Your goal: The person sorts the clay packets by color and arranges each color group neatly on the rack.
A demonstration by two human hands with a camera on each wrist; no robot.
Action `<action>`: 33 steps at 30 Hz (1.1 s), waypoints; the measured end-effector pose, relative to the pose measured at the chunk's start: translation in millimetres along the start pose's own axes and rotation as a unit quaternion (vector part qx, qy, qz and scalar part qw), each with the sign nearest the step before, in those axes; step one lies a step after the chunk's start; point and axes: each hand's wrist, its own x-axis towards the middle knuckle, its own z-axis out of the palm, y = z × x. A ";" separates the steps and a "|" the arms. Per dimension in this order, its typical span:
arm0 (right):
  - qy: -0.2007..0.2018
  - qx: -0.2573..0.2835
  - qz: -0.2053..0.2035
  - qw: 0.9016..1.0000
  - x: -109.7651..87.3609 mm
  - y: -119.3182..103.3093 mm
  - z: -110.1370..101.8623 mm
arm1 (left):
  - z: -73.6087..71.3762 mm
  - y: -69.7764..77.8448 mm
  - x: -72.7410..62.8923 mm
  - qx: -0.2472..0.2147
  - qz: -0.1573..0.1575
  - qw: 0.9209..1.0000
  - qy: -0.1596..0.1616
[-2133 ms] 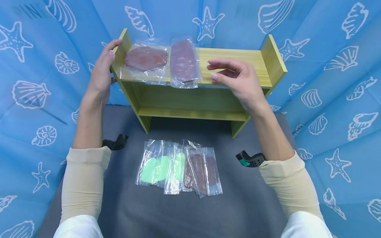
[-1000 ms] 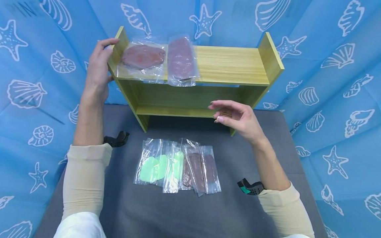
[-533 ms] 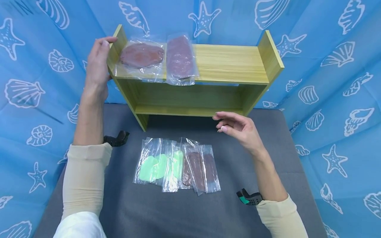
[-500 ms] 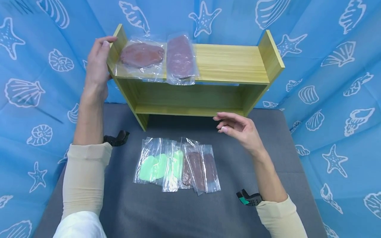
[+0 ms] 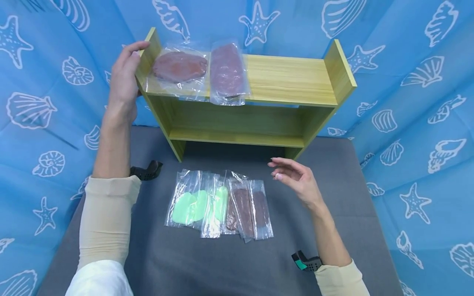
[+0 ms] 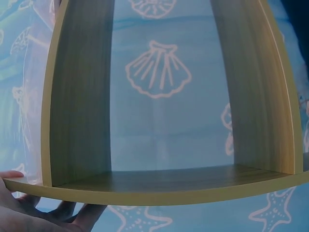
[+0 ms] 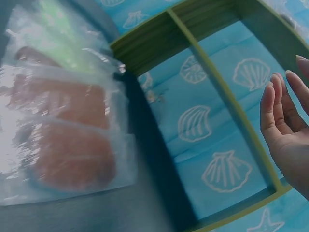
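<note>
My left hand grips the left side panel of a two-tier wooden shelf. In the left wrist view its thumb and fingers lie on opposite faces of the panel. Two clear bags lie on the top tier: one with a reddish-brown oval slab, the other with a purplish-brown oblong slab. My right hand hovers over the table, fingers loosely bent and holding nothing. Left of it lies a row of overlapping clear bags, some with light green flat pieces, others with brown slabs.
The shelf stands at the back of a grey-covered table. A blue curtain with white shell and starfish prints hangs behind it and along both sides. Each wrist carries a black camera mount.
My right hand has left the shelf's top tier and come down toward me, to the right of the bag row. The left hand keeps its grip on the panel; the bags have not moved.
</note>
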 end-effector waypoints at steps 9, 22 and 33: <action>0.004 -0.017 0.044 0.999 -17.9 22.6 1.4 | 1.2 0.0 -0.6 -0.007 -0.005 1.000 -0.007; 0.019 -0.005 0.076 0.997 -37.2 45.1 -0.8 | 1.3 -0.5 0.2 -0.009 0.000 1.000 -0.011; 0.024 -0.006 0.112 0.993 -51.5 65.9 -4.6 | 1.4 -0.8 0.2 0.004 0.003 1.000 -0.009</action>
